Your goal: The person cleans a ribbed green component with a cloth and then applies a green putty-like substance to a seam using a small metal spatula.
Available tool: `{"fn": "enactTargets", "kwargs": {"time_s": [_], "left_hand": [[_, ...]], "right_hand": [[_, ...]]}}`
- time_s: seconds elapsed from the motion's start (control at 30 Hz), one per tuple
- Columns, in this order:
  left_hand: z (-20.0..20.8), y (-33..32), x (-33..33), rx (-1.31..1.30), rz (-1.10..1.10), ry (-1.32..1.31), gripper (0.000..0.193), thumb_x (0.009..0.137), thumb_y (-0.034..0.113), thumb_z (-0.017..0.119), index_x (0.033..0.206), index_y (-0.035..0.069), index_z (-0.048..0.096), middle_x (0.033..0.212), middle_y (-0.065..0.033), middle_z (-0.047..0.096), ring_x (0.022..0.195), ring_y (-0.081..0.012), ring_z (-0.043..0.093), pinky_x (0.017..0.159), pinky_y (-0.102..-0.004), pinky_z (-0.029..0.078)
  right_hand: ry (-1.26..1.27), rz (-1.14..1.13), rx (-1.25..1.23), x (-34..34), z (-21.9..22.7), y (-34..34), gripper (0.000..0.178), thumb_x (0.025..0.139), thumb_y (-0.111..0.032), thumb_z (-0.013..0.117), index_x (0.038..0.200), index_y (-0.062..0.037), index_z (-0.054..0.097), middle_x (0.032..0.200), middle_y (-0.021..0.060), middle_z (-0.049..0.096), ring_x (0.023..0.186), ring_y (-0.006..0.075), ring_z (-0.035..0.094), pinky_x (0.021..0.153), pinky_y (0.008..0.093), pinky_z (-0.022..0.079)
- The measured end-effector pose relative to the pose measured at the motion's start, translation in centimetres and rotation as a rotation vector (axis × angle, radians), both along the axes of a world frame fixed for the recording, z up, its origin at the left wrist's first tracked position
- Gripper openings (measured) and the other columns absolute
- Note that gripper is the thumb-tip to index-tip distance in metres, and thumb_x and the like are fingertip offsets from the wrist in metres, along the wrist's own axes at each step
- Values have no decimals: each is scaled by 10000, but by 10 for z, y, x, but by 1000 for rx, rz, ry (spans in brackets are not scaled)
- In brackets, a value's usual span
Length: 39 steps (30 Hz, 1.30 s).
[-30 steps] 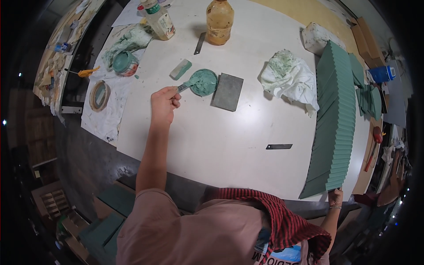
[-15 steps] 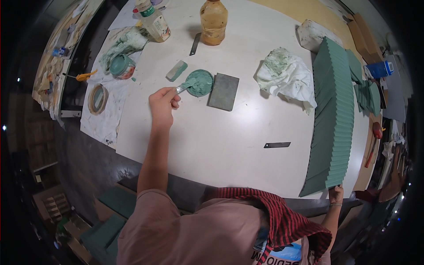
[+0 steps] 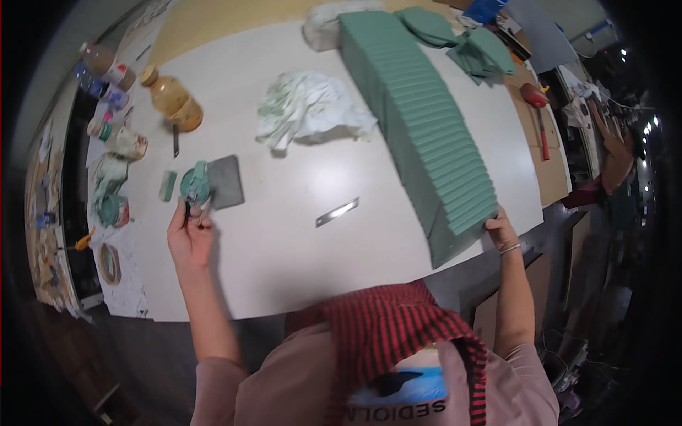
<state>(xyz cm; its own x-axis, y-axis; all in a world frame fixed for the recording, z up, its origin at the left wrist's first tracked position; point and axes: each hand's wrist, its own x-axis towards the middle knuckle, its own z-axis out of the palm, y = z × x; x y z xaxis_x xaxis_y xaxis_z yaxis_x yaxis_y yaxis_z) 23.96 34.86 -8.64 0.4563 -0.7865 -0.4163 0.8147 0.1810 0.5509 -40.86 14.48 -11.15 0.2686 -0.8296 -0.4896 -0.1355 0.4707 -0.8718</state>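
Note:
My left hand (image 3: pixel 190 233) is closed around the handle of a small putty knife (image 3: pixel 190 197). Its blade carries green putty and stands over a round dish of green putty (image 3: pixel 195 181). Beside the dish lie a flat grey square block (image 3: pixel 227 183) and a small green-and-white block (image 3: pixel 168 186). At the right, a long green block with a ridged top (image 3: pixel 426 121) stretches away from me. My right hand (image 3: pixel 501 228) grips its near end at the right corner, with the fingertips partly hidden.
A stained white cloth (image 3: pixel 309 110) lies mid-table, with a flat metal blade (image 3: pixel 337 212) nearer me. A bottle of amber liquid (image 3: pixel 172 99) and an open green jar (image 3: pixel 112 211) stand left. Green pieces (image 3: pixel 483 55) and a red-headed tool (image 3: pixel 536 99) lie right.
My view has turned to the right, so the table's things sit further left. The putty knife is now raised more upright, with green putty on its blade. My right hand stays at the ridged block's near end.

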Motion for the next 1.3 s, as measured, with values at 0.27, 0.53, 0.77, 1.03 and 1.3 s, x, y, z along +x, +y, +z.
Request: {"fn": "enactTargets", "kwargs": {"time_s": [0.27,0.53,0.77,1.03,1.3], "left_hand": [[67,-78,-138,-44,-205,50,177,1010,147,539,1091,-8,566,850,-60,540,730,-130,474,690,-276,440],[68,-135,-243,28,-301,-240,340,920,17,601,1251,-48,563,943,-81,602,805,-131,555,785,-290,507],[80,-135,-292,163,-234,-580,188,930,71,649,1108,13,626,849,-47,635,778,-129,598,792,-298,504],[91,-132,-320,327,-157,-1159,96,944,49,648,1018,-10,632,870,-21,624,773,-104,572,748,-251,478],[91,-118,-327,403,-167,-1354,88,947,35,650,1010,-25,630,897,-22,620,793,-94,562,743,-237,465]], "right_hand": [[-15,30,-161,22,19,4,843,538,-169,843,1309,19,557,1170,59,633,1106,197,558,992,306,423],[-89,127,-264,16,3,-8,1095,518,-170,918,1460,6,388,1329,105,551,1240,226,516,1056,347,414],[-245,162,-284,16,-12,-11,1155,530,-121,928,1489,32,303,1366,134,510,1260,232,499,1057,378,425],[-141,229,-382,11,-18,-12,1190,519,-141,937,1496,33,280,1380,168,481,1268,268,497,1050,394,437],[-220,200,-370,14,-21,-11,1177,524,-148,936,1494,24,290,1360,153,502,1240,261,522,1032,384,457]]}}
